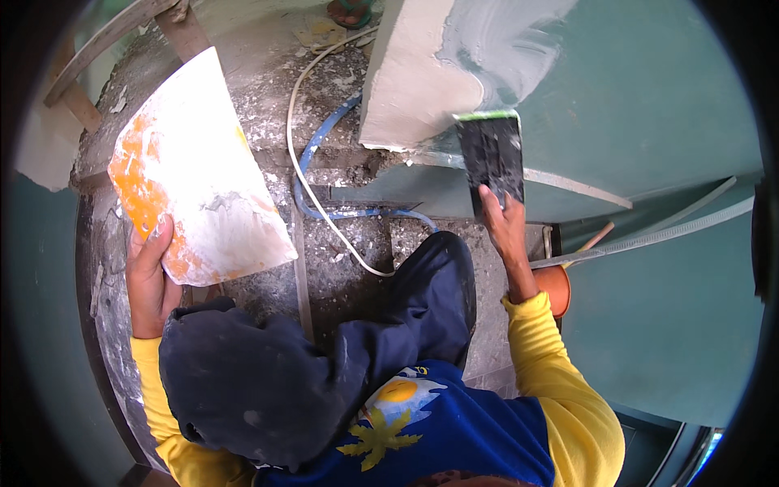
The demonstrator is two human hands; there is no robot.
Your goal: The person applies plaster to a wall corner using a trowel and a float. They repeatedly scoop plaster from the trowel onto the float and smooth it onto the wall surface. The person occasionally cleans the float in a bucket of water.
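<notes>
My left hand point(152, 272) grips the lower left edge of a large plaster-smeared board point(207, 174), white with an orange patch, its thumb on top. On the right, my right hand point(505, 219) is closed round a black plastering trowel point(492, 154) with a pale green far edge. That edge meets the wall point(568, 105) where wet white plaster point(507, 53) is smeared in curved strokes over the blue-green surface. The trowel's handle is mostly hidden under my fingers. A white plastered corner point(406, 77) stands left of the trowel.
A white hose point(294, 122) and a blue hose point(312, 150) curl over the spattered floor point(341, 268). An orange bucket point(554, 288) stands by the right wall, near a long pale strip point(673, 231). Wooden framing point(122, 32) rises at far left.
</notes>
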